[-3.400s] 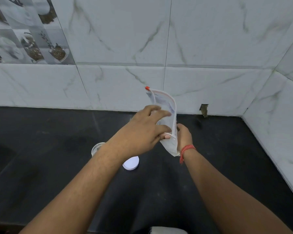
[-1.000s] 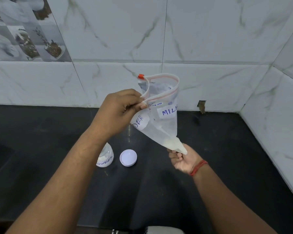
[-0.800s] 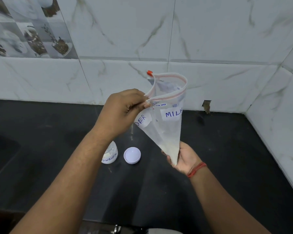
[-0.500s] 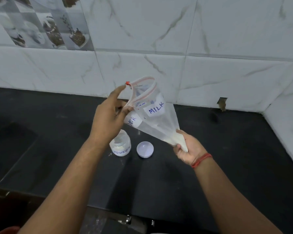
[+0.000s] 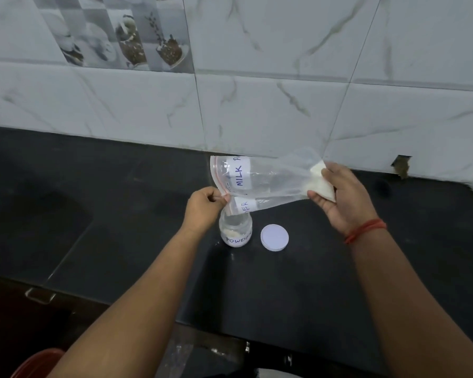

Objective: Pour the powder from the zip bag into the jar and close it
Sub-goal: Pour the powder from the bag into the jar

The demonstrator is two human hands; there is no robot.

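Clear zip bag (image 5: pixel 268 181) between both hands (mouth leftward), jar (image 5: pixel 235 230) below

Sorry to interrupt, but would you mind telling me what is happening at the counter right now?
A person is about to tip milk powder out of a zip bag into a small jar. The left hand pinches the bag's open mouth just above the jar, while the right hand lifts the bottom corner, where the powder sits. The bag lies nearly sideways. The jar's lid rests on the black counter beside the jar.
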